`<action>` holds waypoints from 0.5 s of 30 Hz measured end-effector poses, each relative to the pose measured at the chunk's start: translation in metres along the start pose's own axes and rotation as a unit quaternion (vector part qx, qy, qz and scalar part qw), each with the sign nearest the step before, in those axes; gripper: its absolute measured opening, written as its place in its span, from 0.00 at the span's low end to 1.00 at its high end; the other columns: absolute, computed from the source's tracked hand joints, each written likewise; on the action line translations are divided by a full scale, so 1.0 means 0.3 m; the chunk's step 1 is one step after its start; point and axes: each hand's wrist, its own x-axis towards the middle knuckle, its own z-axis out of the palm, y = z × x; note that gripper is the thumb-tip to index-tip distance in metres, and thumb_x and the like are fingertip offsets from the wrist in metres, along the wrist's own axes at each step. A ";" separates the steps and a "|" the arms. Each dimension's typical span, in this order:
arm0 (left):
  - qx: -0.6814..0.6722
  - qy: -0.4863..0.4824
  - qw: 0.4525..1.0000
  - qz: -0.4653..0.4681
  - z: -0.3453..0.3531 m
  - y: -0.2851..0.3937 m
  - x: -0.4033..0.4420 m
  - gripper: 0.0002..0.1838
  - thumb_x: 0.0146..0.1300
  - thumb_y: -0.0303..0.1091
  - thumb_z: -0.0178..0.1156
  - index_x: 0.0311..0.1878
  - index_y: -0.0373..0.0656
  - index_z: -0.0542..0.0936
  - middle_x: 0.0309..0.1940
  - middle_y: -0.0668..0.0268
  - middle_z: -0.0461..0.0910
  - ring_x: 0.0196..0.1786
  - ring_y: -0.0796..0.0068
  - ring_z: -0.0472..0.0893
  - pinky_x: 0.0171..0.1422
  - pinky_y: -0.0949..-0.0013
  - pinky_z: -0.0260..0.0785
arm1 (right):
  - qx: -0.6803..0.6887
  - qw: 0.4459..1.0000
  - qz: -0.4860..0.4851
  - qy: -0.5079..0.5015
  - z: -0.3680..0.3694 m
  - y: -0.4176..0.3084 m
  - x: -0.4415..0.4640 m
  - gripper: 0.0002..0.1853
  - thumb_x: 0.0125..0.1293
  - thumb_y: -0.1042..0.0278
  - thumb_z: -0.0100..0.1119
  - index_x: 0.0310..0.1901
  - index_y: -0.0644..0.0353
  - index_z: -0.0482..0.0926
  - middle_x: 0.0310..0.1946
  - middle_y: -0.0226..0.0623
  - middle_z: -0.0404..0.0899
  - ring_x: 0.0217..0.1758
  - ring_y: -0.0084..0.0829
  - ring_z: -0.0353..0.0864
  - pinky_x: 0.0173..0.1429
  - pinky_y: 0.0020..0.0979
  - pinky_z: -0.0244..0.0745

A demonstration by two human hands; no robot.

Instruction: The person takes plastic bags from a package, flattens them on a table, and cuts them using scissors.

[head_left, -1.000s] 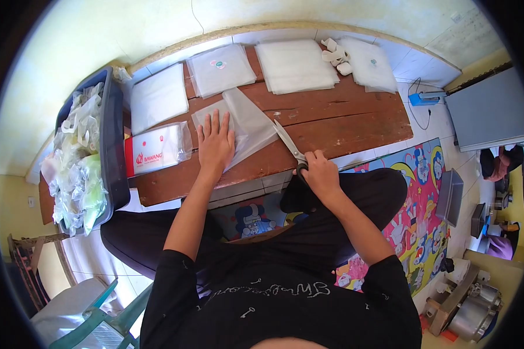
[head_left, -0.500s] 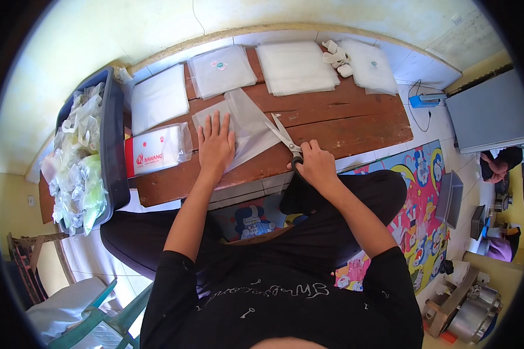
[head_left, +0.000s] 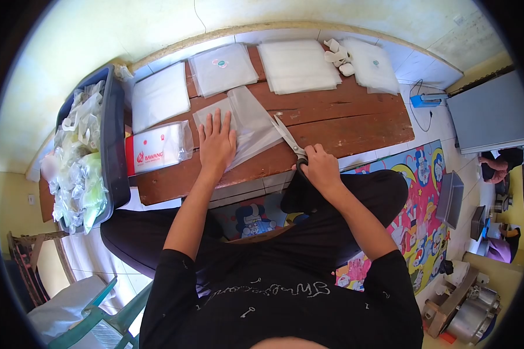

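Observation:
My left hand [head_left: 217, 142] lies flat, fingers stretched out, on a clear plastic bag [head_left: 251, 125] that is folded or overlaps another sheet. In my right hand [head_left: 321, 164] is a pair of scissors [head_left: 289, 137] with black handles. Their blades point up and left, a little parted at the tips, by the right edge of the bag. Whether they touch the plastic I cannot tell. Left of my left hand is a white pack with red print [head_left: 159, 149].
Stacks of clear bags [head_left: 300, 65] line the far side of the wooden table [head_left: 355, 125]. White rolled strips [head_left: 336, 55] lie between two stacks. At left stands a dark bin [head_left: 115, 145] full of plastic scraps. A blue device [head_left: 426, 100] sits on the floor at right.
The scissor blades have come closer together, and my right hand has shifted slightly right and down. My left hand stays pressed on the bag.

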 end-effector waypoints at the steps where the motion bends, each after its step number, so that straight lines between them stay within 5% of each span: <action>1: 0.001 -0.001 1.000 0.000 0.000 0.000 0.001 0.30 0.75 0.47 0.42 0.78 0.53 0.59 0.80 0.61 0.52 0.82 0.55 0.50 0.83 0.47 0.39 | -0.001 1.000 0.000 0.000 -0.007 -0.005 0.006 0.26 0.57 0.47 0.71 0.41 0.63 0.74 0.39 0.46 0.76 0.35 0.53 0.85 0.38 0.48 0.80; 15: 0.002 -0.004 1.000 0.000 -0.005 -0.001 0.000 0.30 0.76 0.47 0.41 0.79 0.53 0.59 0.80 0.61 0.51 0.82 0.55 0.49 0.83 0.47 0.39 | 0.015 1.000 -0.004 0.020 0.004 -0.027 0.104 0.28 0.56 0.42 0.70 0.36 0.62 0.75 0.36 0.46 0.77 0.33 0.55 0.83 0.38 0.51 0.78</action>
